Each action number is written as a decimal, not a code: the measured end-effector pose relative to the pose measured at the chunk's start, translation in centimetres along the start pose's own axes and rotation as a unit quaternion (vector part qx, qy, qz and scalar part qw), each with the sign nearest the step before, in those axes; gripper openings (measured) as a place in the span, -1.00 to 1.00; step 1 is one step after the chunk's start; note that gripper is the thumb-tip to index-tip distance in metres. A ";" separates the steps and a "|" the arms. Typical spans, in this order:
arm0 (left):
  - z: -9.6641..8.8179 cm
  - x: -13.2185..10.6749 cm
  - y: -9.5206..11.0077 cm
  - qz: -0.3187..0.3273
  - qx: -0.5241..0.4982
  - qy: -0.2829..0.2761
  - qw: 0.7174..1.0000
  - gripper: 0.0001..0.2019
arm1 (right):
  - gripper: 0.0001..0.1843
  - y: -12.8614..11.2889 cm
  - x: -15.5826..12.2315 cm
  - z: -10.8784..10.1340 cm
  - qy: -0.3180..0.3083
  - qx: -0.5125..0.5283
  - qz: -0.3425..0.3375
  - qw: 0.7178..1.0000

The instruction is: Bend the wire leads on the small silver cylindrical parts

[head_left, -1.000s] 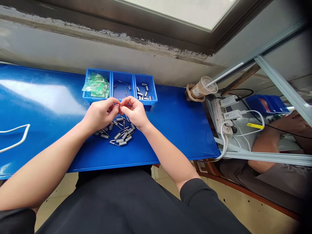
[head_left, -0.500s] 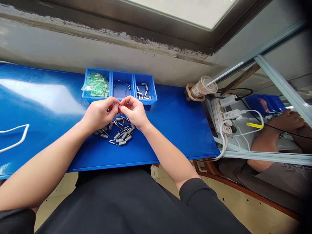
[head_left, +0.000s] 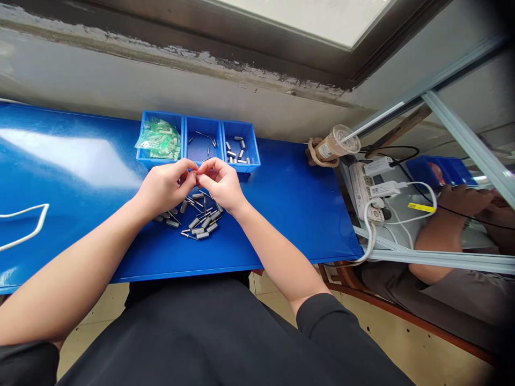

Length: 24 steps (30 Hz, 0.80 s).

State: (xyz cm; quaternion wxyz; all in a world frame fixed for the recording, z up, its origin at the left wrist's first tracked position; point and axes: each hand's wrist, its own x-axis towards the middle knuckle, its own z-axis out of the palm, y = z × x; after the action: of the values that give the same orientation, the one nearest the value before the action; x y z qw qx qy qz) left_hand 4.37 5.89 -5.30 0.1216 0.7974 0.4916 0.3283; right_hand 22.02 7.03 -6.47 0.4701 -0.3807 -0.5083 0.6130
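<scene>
My left hand (head_left: pixel 167 185) and my right hand (head_left: pixel 222 185) meet fingertip to fingertip above the blue table (head_left: pixel 281 214). Both are closed in a pinch, and whatever lies between the fingers is too hidden to name. Beneath them is a loose pile of small grey metal cylinders (head_left: pixel 202 235), several with thin pins sticking out. Just beyond my fingers stands a blue bin with a few thin metal pins (head_left: pixel 209 149). To its right, another bin holds short metal cylinders (head_left: pixel 238 138). The left bin holds green pieces in clear plastic bags (head_left: pixel 160 140).
A drink cup with a straw (head_left: pixel 336 143) sits in a cardboard holder (head_left: pixel 316 155) at the table's right end. Beside it are a power strip (head_left: pixel 364 187) with plugged-in chargers and a metal frame (head_left: pixel 462 123). A white cable (head_left: pixel 38 228) lies at left.
Both hands keep the same pinch at the same spot. The pile and the bins look unchanged; the view has shifted very slightly.
</scene>
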 end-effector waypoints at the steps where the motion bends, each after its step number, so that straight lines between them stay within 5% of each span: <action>1: 0.0 0.0 0.0 -0.002 0.001 -0.002 1.000 -0.71 | -0.59 0.0 0.0 0.0 0.000 -0.002 -0.001 1.000; 24: -0.3 0.1 -0.1 0.002 0.019 -0.042 0.999 -0.70 | -0.81 -0.2 -0.6 -0.1 -0.009 -0.116 -0.050 0.992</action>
State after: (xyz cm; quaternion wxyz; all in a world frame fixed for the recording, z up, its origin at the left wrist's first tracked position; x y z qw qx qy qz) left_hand 4.21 6.01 -5.08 0.1264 0.8136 0.4903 0.2858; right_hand 22.28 6.49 -6.30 0.4476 -0.4014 -0.5988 0.5292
